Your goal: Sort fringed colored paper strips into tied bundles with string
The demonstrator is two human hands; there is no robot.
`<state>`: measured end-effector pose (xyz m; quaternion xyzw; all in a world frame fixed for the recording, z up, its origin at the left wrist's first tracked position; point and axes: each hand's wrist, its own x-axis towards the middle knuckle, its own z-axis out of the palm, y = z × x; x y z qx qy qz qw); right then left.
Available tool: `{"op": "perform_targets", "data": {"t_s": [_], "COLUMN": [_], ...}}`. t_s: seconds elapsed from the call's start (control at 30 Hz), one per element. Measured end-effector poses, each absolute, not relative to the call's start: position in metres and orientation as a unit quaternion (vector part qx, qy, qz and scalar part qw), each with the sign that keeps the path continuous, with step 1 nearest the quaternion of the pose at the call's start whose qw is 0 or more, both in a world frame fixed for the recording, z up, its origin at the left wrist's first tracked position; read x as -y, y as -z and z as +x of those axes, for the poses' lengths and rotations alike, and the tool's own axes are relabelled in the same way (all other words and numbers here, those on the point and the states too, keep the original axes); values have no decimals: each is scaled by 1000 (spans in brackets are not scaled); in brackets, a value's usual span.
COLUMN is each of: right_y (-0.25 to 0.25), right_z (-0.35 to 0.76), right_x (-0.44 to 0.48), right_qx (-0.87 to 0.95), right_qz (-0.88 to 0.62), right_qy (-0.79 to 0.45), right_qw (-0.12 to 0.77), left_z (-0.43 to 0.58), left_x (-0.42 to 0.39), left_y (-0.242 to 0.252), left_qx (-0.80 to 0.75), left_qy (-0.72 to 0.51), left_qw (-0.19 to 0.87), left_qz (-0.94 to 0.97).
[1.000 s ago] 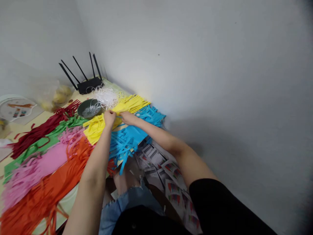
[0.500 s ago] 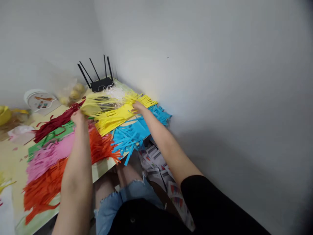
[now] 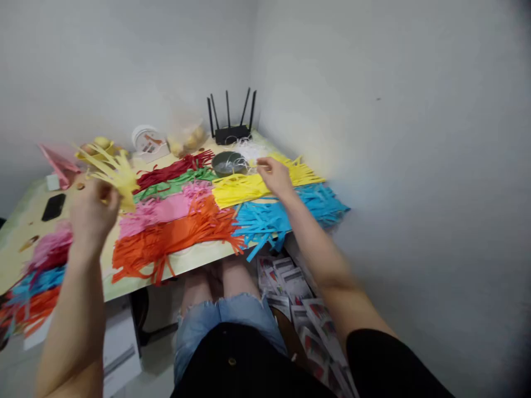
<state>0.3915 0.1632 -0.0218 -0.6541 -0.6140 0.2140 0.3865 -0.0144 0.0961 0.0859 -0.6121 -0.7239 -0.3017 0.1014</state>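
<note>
My left hand (image 3: 92, 213) is raised over the left part of the table, closed on a fringed yellow paper sheet (image 3: 111, 171) that sticks up from it, blurred by motion. My right hand (image 3: 276, 176) rests on the yellow fringed paper pile (image 3: 240, 187) at the table's far right, fingers curled on it. Beside that pile lie blue fringed paper (image 3: 286, 213), orange (image 3: 174, 235), pink (image 3: 161, 209), green (image 3: 170, 185) and dark red (image 3: 174, 168) fringed sheets in rows.
A dark bowl (image 3: 228, 163) and white shreds (image 3: 249, 148) sit before a black router (image 3: 232, 132) in the corner. A black phone (image 3: 53, 207) lies at left. More coloured fringes (image 3: 37, 276) pile at the near left edge. Printed packets (image 3: 298, 298) lie on the floor by the wall.
My left hand has pulled a yellow fringed sheet off the pile and carried it far to the left. The right hand stayed on the yellow pile. The view swung left.
</note>
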Motion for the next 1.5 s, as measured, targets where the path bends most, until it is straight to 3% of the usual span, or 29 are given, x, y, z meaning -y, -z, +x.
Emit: {"op": "perform_targets", "data": {"t_s": [0.07,0.17,0.4,0.57,0.67,0.8,1.0,1.27,1.5], "right_y": [8,-5,-25,-45,-46,-40,-33,-38,-38], "right_z": [327,242,219,243,247,252,257,265,264], "right_x": [-125,-78,-69,-66,-63,-61,-57,-62,-64], "right_qx": [733,825,833,835,836,795,734,706,714], "right_qz": [-467,-285,-324,-299,-304,-299,-219,-191,-157], "right_qy": [-180,-148,-279,-290,-305,-343,-445,-519,-525], "right_qw": [461,465,352,360,340,401,463,441,436], "left_z": [3,25,0,-10,-5,-10,-22,-34,-27], "left_x": [-72,-45,-12,-14,-15,-15,-8,4,4], "left_y": [-71,-54,-47,-48,-47,-40,-36,-65,-61], "left_qx": [685,613,539,507,500,487,448,383,358], "left_qy": [252,289,368,358,411,479,503,407,442], "left_qw": [86,36,-105,-276,-323,-368,-346,-259,-329], "left_qz": [-679,-735,-750,-734,-690,-631,-653,-788,-754]}}
